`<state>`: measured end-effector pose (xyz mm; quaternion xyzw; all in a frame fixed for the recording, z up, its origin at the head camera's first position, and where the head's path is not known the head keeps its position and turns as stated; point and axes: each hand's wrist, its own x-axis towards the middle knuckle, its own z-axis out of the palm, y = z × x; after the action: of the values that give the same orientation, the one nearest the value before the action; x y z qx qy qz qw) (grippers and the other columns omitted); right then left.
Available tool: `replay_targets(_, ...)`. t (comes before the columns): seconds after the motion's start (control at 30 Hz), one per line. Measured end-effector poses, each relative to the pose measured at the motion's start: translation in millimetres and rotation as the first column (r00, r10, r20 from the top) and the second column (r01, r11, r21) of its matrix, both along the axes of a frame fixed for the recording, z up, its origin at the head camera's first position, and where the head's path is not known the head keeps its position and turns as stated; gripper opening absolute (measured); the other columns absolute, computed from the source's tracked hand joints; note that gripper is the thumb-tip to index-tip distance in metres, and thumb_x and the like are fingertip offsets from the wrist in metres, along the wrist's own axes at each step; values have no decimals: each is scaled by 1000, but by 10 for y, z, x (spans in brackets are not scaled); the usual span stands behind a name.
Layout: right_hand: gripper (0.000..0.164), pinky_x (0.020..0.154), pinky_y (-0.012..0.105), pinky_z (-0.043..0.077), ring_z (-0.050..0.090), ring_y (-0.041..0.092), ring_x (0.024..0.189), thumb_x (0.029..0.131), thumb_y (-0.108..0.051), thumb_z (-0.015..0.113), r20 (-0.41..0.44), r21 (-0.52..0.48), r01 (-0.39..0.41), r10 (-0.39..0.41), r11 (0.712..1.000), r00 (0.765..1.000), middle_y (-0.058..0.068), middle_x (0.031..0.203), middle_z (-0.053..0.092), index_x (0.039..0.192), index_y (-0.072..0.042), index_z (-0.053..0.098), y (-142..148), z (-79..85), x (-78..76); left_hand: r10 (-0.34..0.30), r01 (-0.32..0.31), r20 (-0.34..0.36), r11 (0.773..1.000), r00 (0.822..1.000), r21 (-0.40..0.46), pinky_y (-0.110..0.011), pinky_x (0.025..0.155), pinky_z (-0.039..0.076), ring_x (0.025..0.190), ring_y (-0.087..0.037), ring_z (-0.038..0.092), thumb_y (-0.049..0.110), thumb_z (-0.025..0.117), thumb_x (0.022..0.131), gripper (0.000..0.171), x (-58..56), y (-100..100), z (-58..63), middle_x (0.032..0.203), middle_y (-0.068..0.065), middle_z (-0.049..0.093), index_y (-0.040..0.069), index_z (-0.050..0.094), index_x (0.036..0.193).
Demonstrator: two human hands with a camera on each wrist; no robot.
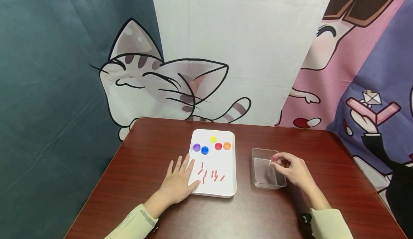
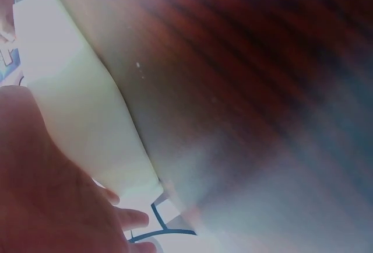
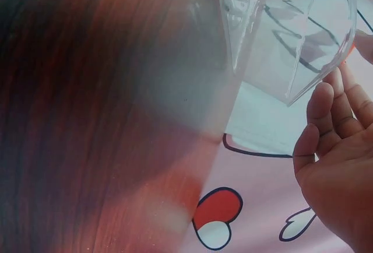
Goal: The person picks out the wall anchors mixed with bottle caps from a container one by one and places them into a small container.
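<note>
My left hand lies with fingers spread at the left edge of a white tray, the thumb over its lower left rim. Between the thumb and fingers of my right hand is pinched a small red stick, mostly hidden by the fingertips. That hand is over the right side of a clear plastic box. In the right wrist view the box stands close to the fingertips. Several short red sticks lie scattered on the tray's lower half.
Small round cups stand on the tray's upper half: yellow, purple, blue, red and orange. Everything rests on a dark reddish wooden table. Behind it hangs a cartoon-printed cloth.
</note>
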<state>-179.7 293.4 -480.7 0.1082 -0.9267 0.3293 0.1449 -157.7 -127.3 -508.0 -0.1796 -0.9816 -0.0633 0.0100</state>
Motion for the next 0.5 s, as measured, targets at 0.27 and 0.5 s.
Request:
replay_targets(0.27, 25, 54, 19, 40, 49, 6, 62, 76, -28, 78, 18, 9, 3, -3, 1000, 1000, -6, 73, 57, 94, -15, 67, 31, -13, -5, 0, 0, 4, 1000, 1000, 7, -58, 110, 8, 142, -35, 11, 62, 38, 90, 77, -6, -5, -21, 156, -9, 13, 15, 24, 149)
replay_targets(0.5, 25, 54, 18, 41, 50, 6, 62, 76, -25, 78, 6, -6, -6, 6, 1000, 1000, -6, 73, 57, 95, -13, 67, -15, 3, -3, -2, 2, 0, 1000, 1000, 12, -58, 110, 8, 142, -35, 11, 62, 39, 90, 76, -17, -9, -41, 157, -8, 13, 15, 25, 149)
